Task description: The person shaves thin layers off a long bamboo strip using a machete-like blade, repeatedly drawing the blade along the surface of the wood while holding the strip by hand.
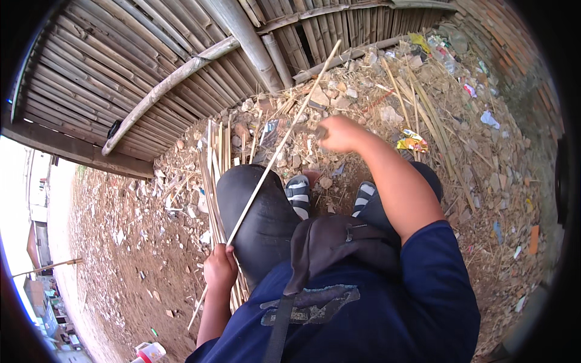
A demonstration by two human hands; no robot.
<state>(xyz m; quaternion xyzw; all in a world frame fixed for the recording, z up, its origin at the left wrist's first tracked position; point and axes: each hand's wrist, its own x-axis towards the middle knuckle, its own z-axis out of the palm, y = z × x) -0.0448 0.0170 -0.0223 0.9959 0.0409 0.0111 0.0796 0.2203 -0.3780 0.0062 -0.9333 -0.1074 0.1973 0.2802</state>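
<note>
A long, pale bamboo strip (264, 175) slants over my left thigh, its far end rising toward the bamboo wall. My left hand (220, 266) is closed around its lower part, beside my left hip. Over the rubble in front of my knees, my right hand (340, 134) is curled around a dark, knife-like tool (307, 129). That tool is blurred and points left, close to the strip; whether it touches the strip I cannot tell. Along the outer side of my left leg lies a bundle of bamboo strips (209, 181), partly hidden by my leg and arm.
A bamboo slat wall (175, 45) with round poles stands ahead. Stones, straw and litter cover the ground (139, 242). More long strips (433, 121) lie front right, near a yellow wrapper (413, 141). A brick wall (514, 42) bounds the right. A black bag (330, 245) rests on my lap.
</note>
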